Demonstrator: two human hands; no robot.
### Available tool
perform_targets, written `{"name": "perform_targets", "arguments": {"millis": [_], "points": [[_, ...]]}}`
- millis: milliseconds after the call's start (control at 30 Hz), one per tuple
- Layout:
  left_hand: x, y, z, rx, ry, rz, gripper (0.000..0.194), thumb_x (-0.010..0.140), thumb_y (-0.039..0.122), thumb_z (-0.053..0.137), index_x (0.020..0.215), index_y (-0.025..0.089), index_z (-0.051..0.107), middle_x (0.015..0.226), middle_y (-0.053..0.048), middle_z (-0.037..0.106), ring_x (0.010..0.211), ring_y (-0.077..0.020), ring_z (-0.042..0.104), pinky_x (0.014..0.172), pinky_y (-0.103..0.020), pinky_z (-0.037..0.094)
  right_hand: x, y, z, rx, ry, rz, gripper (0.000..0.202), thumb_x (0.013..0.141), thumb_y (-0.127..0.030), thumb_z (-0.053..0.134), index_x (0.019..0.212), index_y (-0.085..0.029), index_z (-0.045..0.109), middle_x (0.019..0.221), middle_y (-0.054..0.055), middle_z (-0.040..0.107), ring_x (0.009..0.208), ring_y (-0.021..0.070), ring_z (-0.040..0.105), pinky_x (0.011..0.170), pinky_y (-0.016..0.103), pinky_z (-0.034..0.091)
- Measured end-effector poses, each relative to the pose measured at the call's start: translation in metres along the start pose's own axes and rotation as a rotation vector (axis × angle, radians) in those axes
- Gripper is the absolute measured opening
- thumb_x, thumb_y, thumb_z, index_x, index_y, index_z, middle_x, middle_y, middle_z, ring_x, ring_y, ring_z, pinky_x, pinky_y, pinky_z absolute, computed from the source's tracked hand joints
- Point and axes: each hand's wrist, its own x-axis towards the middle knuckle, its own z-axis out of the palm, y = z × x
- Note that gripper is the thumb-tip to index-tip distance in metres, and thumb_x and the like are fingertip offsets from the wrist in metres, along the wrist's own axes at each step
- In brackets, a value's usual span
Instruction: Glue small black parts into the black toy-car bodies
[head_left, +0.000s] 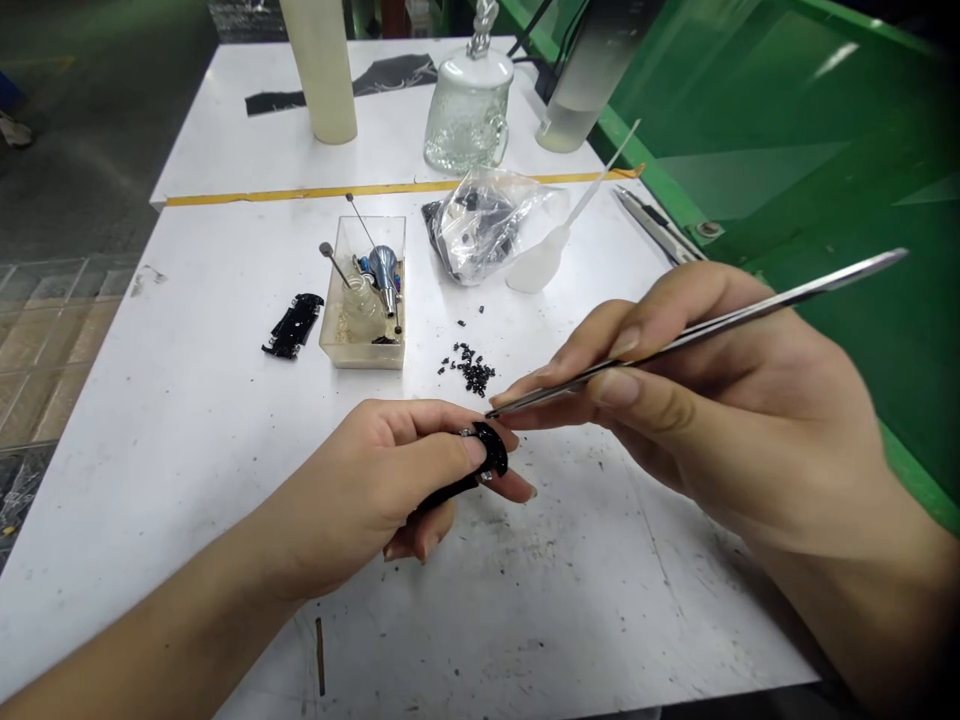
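Note:
Between the thumb and fingers of my left hand (397, 470) is a glossy black part (492, 449) with small metal bits at its edge; much of it is hidden by the hand. My right hand (697, 400) is closed round metal tweezers (750, 308), whose tip is just above the black part, by my left index finger. Whether the tip grips anything is too small to tell. A pile of tiny black pieces (475, 374) lies on the white table (225, 480) beyond my hands.
Another black part (295, 326) lies left of a clear box (363, 357) of small tools. Behind are a plastic bag (480, 225), a dropper bottle (538, 262), a glass mug (466, 110) and more tweezers (654, 226). A green partition (810, 200) borders the right side.

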Motion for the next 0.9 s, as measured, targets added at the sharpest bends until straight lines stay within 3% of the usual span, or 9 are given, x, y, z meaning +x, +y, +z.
{"name": "perform_targets", "arguments": {"millis": [300, 900], "points": [[0.0, 0.0, -0.001, 0.041, 0.013, 0.004, 0.02, 0.095, 0.035, 0.069, 0.098, 0.019, 0.081, 0.095, -0.008, 0.082, 0.043, 0.0004, 0.043, 0.044, -0.014, 0.033, -0.004, -0.004, 0.003, -0.095, -0.07, -0.037, 0.014, 0.096, -0.012, 0.068, 0.094, -0.021, 0.058, 0.095, 0.001, 0.074, 0.094, 0.0235, 0.079, 0.08, 0.048, 0.073], [0.0, 0.001, -0.001, 0.038, 0.001, 0.001, 0.019, 0.094, 0.032, 0.069, 0.097, 0.017, 0.081, 0.093, -0.01, 0.083, 0.042, -0.0003, 0.043, 0.045, -0.015, 0.034, -0.014, -0.006, 0.008, -0.229, -0.038, -0.04, 0.018, 0.096, -0.01, 0.068, 0.095, -0.024, 0.058, 0.098, -0.002, 0.073, 0.096, 0.0174, 0.077, 0.081, 0.035, 0.072]]}}
